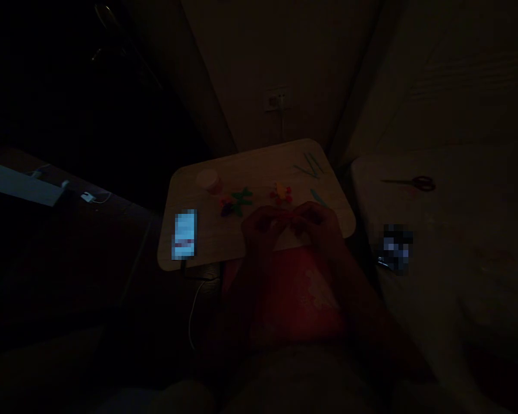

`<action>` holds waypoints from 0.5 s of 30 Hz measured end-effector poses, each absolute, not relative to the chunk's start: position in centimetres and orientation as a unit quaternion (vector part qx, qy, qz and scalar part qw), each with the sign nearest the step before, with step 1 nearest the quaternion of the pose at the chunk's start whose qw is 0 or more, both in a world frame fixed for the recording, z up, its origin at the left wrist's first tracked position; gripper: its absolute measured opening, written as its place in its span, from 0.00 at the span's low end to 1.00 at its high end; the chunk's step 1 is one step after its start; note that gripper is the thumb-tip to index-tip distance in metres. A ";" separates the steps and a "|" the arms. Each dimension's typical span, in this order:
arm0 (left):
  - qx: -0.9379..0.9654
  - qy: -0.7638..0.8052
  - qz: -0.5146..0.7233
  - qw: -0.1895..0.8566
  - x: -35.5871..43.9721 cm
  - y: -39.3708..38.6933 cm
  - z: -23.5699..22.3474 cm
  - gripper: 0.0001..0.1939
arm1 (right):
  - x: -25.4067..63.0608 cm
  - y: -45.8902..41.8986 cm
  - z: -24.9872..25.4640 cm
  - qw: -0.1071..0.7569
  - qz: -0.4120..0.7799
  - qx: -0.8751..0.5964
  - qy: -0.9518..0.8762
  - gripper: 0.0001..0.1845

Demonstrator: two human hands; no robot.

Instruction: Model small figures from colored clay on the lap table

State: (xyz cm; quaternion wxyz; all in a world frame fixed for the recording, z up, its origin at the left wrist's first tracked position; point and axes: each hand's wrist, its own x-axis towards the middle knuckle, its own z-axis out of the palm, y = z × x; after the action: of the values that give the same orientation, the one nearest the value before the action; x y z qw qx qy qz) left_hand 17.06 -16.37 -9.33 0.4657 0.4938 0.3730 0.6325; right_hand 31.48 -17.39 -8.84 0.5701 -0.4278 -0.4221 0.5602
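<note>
The room is very dark. Over the near edge of a small table (250, 167), my left hand (262, 227) and my right hand (314, 223) are close together. Their fingers pinch a small red piece (287, 214) from both sides; it looks like soft modelling clay, but its exact shape is too dim to make out. Just beyond the fingers sits a little red and yellow figure (280, 192). To its left lie several green strips (242, 201) beside a dark purple lump (226, 209).
A tub (208, 180) stands at the table's back left, and a lit phone (184, 234) lies at the left edge. Thin green sticks (309, 165) and a bluish flat tool (318, 197) lie on the right. Scissors (418, 183) rest on a pale surface beyond the table.
</note>
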 end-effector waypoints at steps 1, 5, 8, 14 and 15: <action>0.503 0.362 0.627 0.472 16.9 -16.3 -9.4 0.15 | 31.6 -17.3 -8.9 0.556 0.585 -0.420 -0.416 0.20; 0.536 0.335 0.602 0.488 16.4 -16.1 -9.3 0.13 | 32.2 -17.1 -9.2 0.506 0.665 -0.384 -0.393 0.21; 0.561 0.334 0.586 0.480 16.2 -16.1 -9.0 0.14 | 32.5 -17.0 -9.4 0.486 0.697 -0.360 -0.386 0.21; 0.595 0.347 0.570 0.448 16.2 -16.5 -8.9 0.11 | 32.3 -17.0 -9.7 0.480 0.723 -0.342 -0.361 0.22; 0.600 0.351 0.574 0.434 16.1 -16.5 -9.0 0.11 | 32.4 -17.0 -9.7 0.480 0.720 -0.347 -0.361 0.23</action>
State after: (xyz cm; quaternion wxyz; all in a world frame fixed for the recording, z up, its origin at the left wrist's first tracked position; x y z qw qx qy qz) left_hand 16.13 -16.46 -8.97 0.4336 0.5998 0.3509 0.5736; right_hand 32.38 -16.99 -9.69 0.4797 -0.3470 -0.3612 0.7204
